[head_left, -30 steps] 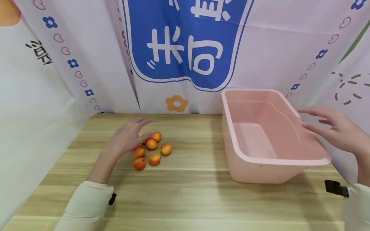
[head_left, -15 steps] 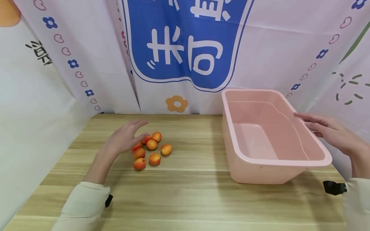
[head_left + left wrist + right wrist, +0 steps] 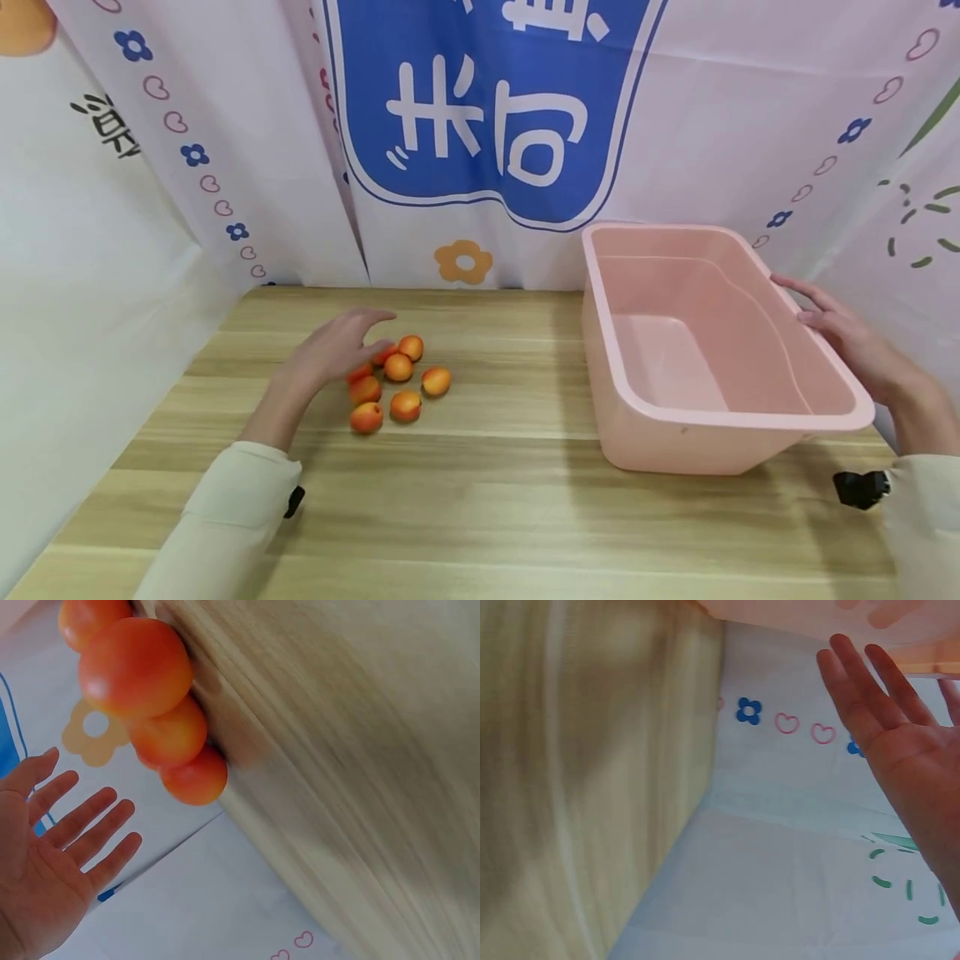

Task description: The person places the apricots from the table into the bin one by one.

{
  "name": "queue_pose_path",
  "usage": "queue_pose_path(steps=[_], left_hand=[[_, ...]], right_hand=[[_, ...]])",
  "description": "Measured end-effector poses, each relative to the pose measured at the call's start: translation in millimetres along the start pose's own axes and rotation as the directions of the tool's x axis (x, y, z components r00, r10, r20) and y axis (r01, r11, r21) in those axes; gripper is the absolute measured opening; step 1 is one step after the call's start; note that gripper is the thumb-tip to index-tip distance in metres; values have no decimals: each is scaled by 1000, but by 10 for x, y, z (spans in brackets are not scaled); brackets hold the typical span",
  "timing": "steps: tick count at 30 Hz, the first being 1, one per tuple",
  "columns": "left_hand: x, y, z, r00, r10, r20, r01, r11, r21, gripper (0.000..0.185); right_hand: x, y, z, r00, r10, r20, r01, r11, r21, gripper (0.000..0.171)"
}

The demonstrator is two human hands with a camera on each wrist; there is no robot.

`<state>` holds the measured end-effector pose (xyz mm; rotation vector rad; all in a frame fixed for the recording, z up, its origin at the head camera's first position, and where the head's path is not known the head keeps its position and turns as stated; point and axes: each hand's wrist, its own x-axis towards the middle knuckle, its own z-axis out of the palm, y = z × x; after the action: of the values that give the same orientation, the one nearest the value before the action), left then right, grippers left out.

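Observation:
Several small orange-red apricots (image 3: 398,367) lie in a cluster on the wooden table (image 3: 487,500), left of centre. My left hand (image 3: 339,346) hovers over the cluster's left side, fingers straight and spread, holding nothing. The left wrist view shows the open palm (image 3: 52,847) beside the apricots (image 3: 136,669). An empty pink plastic tub (image 3: 705,350) stands at the right. My right hand (image 3: 847,337) is flat, its fingers straight against the tub's right rim. In the right wrist view the fingers (image 3: 870,694) reach up to the tub's pink edge (image 3: 900,622).
A printed cloth backdrop (image 3: 480,125) with a blue sign hangs close behind the table and wraps round both sides. A black clip (image 3: 858,487) shows by my right sleeve. Bare wood lies between the apricots and the tub and along the front.
My right hand has come down and in from above the tub's right side to its rim. My left hand stays over the apricots, hardly moved. The head view has tilted slightly.

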<state>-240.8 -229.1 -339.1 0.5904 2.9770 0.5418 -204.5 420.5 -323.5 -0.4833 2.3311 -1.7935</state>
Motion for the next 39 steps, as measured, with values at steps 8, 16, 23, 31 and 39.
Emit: queue_pose_path(steps=[8,16,23,31,39], left_hand=[[254,11,36,998,-17,54,20,999,-49,48],[466,-53,135,994,6,110,5,995,-99,44],[563,-120,191,986,23,163,4,986,-165,43],[589,-122,232,984,44,175,-13,985,-174,34],[595,-79,234,987,33,160,-4,985,-175,36]], right_hand=[[-1,41,40,995,-96,28,86,965,250,57],[14,59,69,990,-138,23,124,937,327,60],[2,50,74,992,-124,38,106,945,310,58],[13,62,103,991,-127,40,110,948,299,57],[19,96,129,986,-162,30,145,942,303,60]])
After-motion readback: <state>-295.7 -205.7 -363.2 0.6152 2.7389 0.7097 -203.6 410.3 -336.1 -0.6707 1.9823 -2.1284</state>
